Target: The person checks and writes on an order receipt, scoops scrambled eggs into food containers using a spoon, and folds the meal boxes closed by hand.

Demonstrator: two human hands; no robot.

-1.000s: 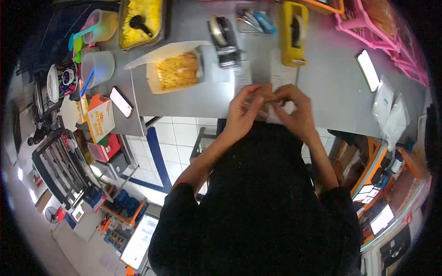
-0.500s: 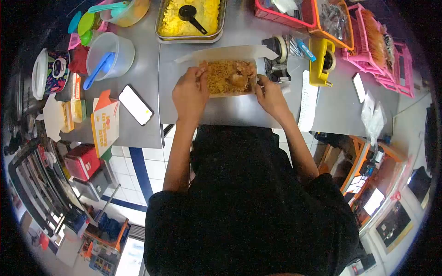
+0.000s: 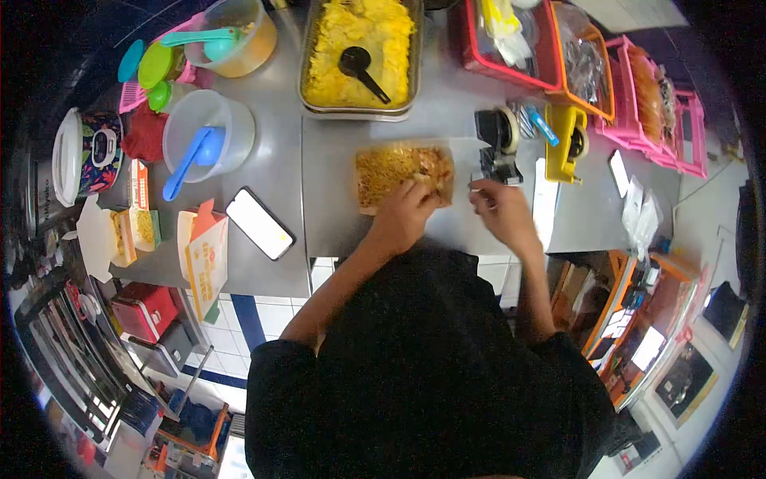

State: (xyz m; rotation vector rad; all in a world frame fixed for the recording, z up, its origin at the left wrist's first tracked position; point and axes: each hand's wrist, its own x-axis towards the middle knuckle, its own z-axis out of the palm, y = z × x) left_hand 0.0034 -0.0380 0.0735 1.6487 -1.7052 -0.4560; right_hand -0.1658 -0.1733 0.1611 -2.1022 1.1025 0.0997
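Bright centre, dark curved edges, hands perhaps blurred.

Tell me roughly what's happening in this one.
A person at a metal table has their left hand over the food in an open box. Their right hand is beside the box, near a black tape dispenser. Whether either grip holds anything is unclear. A black scoop lies in a tray of yellow food.

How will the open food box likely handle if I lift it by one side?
The box would probably flex, as its walls look like thin card. The food inside likely adds some weight, and with the top open, could spill if tilted.
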